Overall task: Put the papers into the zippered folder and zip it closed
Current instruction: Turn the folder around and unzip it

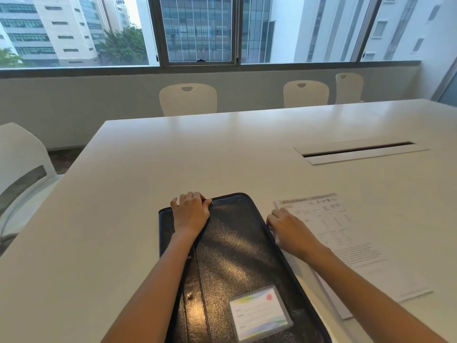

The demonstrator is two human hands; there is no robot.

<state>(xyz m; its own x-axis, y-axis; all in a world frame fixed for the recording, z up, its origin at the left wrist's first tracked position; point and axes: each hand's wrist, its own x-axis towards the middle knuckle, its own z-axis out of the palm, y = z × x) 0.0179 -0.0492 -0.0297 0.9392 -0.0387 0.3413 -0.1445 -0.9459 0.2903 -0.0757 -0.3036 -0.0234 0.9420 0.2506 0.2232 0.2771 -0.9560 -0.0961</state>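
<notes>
Right now I see the zippered folder [237,256], black and pebbled, lying flat on the white surface [148,169] directly in front of me, its long side running away from the camera and its cover down. A clear pocket holding a printed card [259,314] sits on the cover near the close end. My left hand [190,214] lies palm down on the folder's far left corner, with its fingers [195,196] curled over the far edge, pressing there rather than gripping anything free. My right hand [288,229] sits at the folder's right edge, just where it meets the papers [346,238]; its fingers [272,219] are bent toward the folder's rim and I cannot tell whether they are pinching the zipper, the paper edge or nothing. The papers are a printed stack lying flat on the surface just to the right of the folder, outside it, with my right forearm crossing over their near left part. Farther off to the right, a long cable slot [358,151] is set into the surface. White chairs [188,99] stand along the far side under a window [197,30], and one more chair [22,169] stands at the left.
</notes>
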